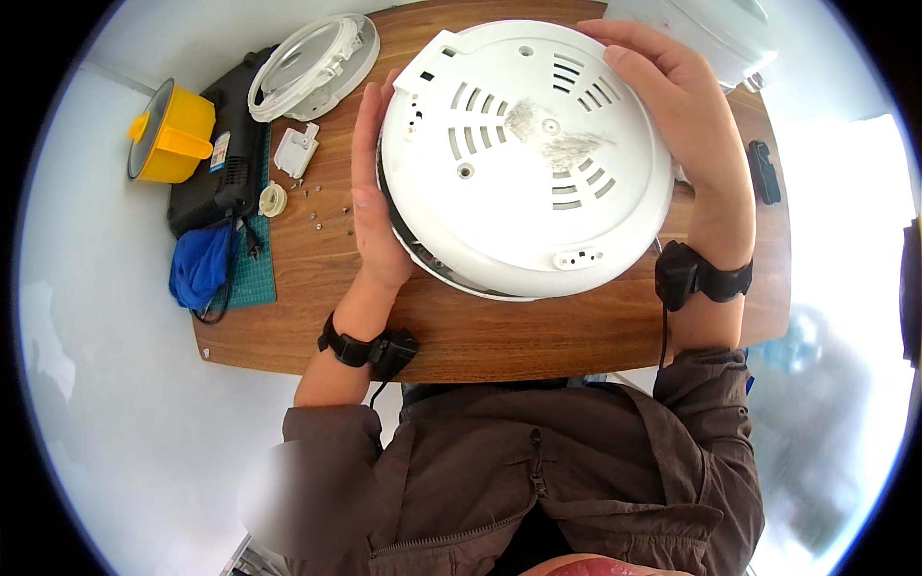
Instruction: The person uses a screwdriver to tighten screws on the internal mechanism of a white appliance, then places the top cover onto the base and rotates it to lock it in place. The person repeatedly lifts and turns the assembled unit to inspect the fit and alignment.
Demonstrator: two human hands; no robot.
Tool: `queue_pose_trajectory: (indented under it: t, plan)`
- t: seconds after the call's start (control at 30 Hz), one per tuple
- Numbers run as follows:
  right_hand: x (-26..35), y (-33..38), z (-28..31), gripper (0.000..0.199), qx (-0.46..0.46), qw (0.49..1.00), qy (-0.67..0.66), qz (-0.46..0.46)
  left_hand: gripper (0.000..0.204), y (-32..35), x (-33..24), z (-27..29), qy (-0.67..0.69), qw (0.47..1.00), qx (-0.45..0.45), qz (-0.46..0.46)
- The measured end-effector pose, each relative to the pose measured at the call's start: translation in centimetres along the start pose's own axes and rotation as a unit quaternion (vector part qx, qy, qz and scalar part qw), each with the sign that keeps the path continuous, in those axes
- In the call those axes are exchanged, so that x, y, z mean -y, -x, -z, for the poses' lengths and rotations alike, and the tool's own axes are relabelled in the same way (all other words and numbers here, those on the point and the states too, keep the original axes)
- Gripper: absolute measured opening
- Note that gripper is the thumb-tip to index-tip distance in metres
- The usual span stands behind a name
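Note:
A round white rice cooker (519,211) lies bottom up over the table, its vented underside facing me. Dark scuffs run across the middle of that underside. Along the lower left rim a gap shows a dark interior. My left hand (375,211) presses against the left side, fingers straight along the rim. Over the upper right rim curls my right hand (687,110), thumb on the white plastic and fingertips at the far edge. Both hands grip the cooker between them. Left of my left hand lie a small white plastic part (296,151), a cream ring-shaped piece (273,200) and several loose screws (320,216).
A white lid assembly (363,65) leans at the back left. Beside it are a yellow pot (178,139), a black case (197,197), a blue cloth (200,264) and a green mat (257,280). A white container (696,34) and a small black object (764,173) stand right on the wooden table (480,346).

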State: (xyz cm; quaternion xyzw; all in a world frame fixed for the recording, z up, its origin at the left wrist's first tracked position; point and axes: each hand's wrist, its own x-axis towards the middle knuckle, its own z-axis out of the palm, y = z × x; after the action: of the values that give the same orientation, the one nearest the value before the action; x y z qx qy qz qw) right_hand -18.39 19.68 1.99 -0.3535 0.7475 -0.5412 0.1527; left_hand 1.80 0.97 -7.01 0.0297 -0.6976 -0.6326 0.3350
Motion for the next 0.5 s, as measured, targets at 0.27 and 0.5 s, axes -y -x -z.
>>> queue_pose_trajectory:
  t: [0.27,0.5]
  plan:
    - [3.7,0.7,-0.9,0.033,-0.039,0.998,0.03,-0.038,0.119,0.5,-0.5,-0.2,-0.046,0.999,-0.008,-0.003]
    - [8.3,3.3,-5.4,0.03,-0.182,0.971,0.153,-0.016,0.118,0.2,-0.4,-0.1,-0.036,0.999,-0.02,-0.004]
